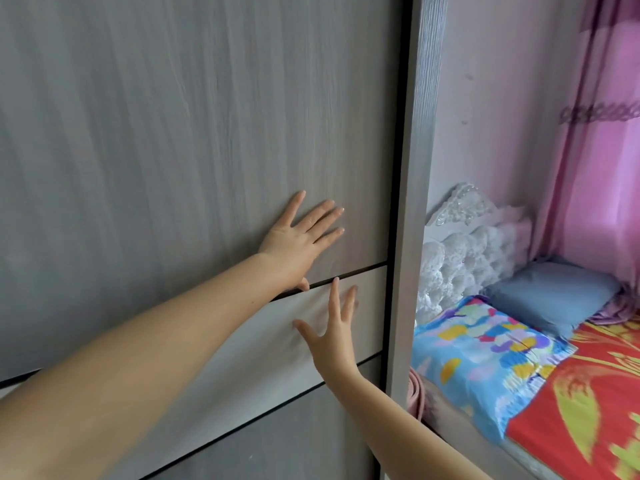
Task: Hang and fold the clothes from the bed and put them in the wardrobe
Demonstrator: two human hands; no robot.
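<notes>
We stand in a bedroom with pale pink walls, facing a grey wood-grain wardrobe door that fills everything from nine o'clock round to twelve. It looks like a sliding panel, shut against its upright frame at about one o'clock; no clothes show behind it. At three to four o'clock lies the bed under a red and yellow patterned sheet, with a white tufted headboard, a bright blue patterned pillow and a plain blue pillow behind it. Pink curtains hang at two o'clock. We see no loose clothes on the visible part of the bed.

A lighter horizontal band crosses the door, edged by dark grooves. Our left hand presses flat on the panel just above the upper groove, fingers spread and straight, thumb at the groove. Our right hand rests on or hovers at the pale band, fingers splayed, holding nothing; we cannot tell whether it touches.

We judge the door stiff, smooth and fairly heavy, with no handle in sight. Flat palms could slip on the slick face, so the groove at the thumb offers the best purchase for sliding it toward nine o'clock.
</notes>
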